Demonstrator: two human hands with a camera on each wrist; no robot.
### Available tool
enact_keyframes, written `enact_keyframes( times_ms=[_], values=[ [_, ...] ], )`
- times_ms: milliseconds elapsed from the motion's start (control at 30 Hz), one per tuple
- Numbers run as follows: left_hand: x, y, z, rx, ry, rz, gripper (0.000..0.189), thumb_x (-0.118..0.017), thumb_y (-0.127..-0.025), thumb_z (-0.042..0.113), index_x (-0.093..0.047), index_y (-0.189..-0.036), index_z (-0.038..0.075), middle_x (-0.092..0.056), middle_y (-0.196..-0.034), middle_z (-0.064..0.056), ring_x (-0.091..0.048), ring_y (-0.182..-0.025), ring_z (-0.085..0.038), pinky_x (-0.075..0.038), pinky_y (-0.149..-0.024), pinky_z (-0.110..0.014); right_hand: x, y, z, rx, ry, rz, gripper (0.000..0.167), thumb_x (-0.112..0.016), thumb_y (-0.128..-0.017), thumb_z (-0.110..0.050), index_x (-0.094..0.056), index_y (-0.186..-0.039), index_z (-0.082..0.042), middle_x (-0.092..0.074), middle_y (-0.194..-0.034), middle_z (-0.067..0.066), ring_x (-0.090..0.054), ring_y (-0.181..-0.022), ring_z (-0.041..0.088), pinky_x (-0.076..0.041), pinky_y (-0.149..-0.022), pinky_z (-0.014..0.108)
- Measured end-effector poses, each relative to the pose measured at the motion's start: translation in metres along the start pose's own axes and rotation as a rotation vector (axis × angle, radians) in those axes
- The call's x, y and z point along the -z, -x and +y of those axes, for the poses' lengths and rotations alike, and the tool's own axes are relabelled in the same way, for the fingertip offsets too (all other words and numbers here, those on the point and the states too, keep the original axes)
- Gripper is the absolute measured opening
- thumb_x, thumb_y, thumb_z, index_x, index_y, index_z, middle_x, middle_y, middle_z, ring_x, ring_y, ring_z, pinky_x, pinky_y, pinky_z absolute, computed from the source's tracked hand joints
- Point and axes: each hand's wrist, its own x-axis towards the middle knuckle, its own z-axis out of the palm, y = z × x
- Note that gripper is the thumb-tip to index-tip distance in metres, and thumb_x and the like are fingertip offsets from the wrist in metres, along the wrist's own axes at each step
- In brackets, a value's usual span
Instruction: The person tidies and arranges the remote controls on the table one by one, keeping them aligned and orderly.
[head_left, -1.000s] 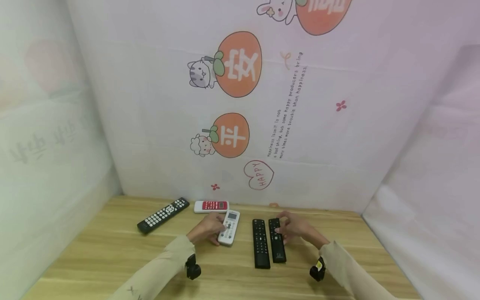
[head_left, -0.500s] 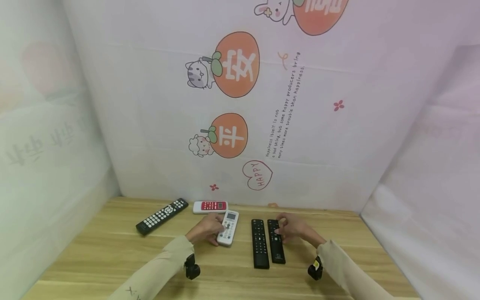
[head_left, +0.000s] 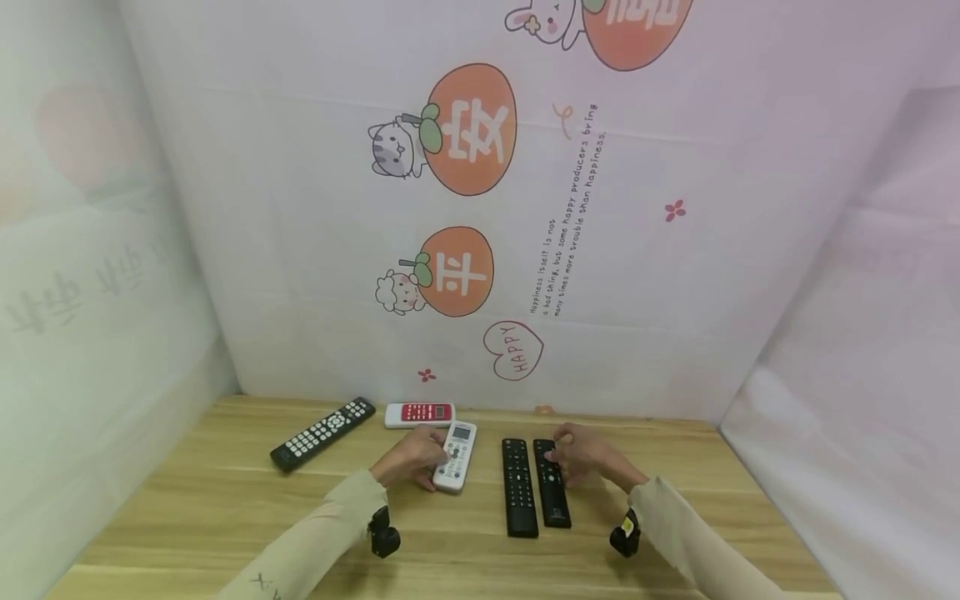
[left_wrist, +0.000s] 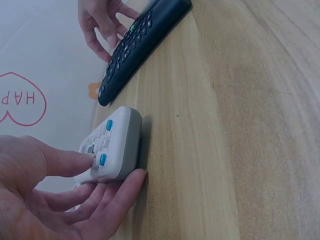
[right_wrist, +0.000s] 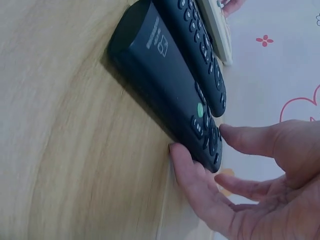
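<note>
My left hand (head_left: 414,454) grips a white remote control (head_left: 455,457) by its left side. In the left wrist view the thumb (left_wrist: 75,162) presses on its button face and the other fingers lie along its side, near the wood. My right hand (head_left: 588,454) holds the far end of a slim black remote control (head_left: 555,496), thumb on the button face, fingers along its right edge. Its near end, with a printed logo, shows in the right wrist view. A longer black remote control (head_left: 521,492) lies just left of it, parallel, with a narrow gap between.
On the wooden table (head_left: 450,558), a white remote with a red face (head_left: 420,414) lies crosswise by the back wall. A black remote with white buttons (head_left: 322,435) lies slanted at the left. Printed cloth walls (head_left: 637,333) enclose the table's back and sides.
The head view has drifted slightly, shifting the scene a little left. My right wrist has moved slightly inward. Both hands stay at the same remotes, which have not visibly moved on the table.
</note>
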Motion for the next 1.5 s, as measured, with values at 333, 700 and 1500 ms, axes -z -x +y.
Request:
enact_keyframes(
  times_ms=[333,700,1500],
  values=[
    [0.000,-0.003,0.005,0.026,-0.011,0.008,0.036,-0.062,-0.089,-0.007,-0.060,-0.125,-0.012,-0.070,-0.094,-0.019,-0.074,-0.075,-0.028,-0.068,-0.062,-0.041,-0.004,-0.002,-0.005,-0.045,0.009,0.080,0.050,-0.073,-0.096,-0.006,-0.049,-0.135,0.013,-0.061,-0.113,0.030,-0.071,-0.090,0.033,-0.069,-0.069,0.041],
    [-0.006,-0.009,0.010,0.027,-0.031,0.052,0.050,-0.067,-0.087,-0.006,-0.053,-0.135,-0.012,-0.065,-0.106,-0.020,-0.069,-0.083,-0.028,-0.067,-0.060,-0.038,-0.001,-0.005,-0.006,-0.088,0.004,0.070,0.044,-0.071,-0.096,-0.002,-0.051,-0.132,0.014,-0.062,-0.107,0.027,-0.072,-0.085,0.033,-0.069,-0.070,0.040],
    [-0.009,-0.002,0.007,-0.080,-0.085,0.060,0.029,-0.075,-0.091,0.001,-0.061,-0.112,-0.013,-0.066,-0.095,-0.018,-0.071,-0.078,-0.025,-0.068,-0.068,-0.037,-0.006,-0.008,-0.008,-0.100,0.012,0.056,0.041,-0.070,-0.097,0.000,-0.051,-0.131,0.014,-0.062,-0.111,0.028,-0.071,-0.093,0.036,-0.069,-0.070,0.040]
  ],
)
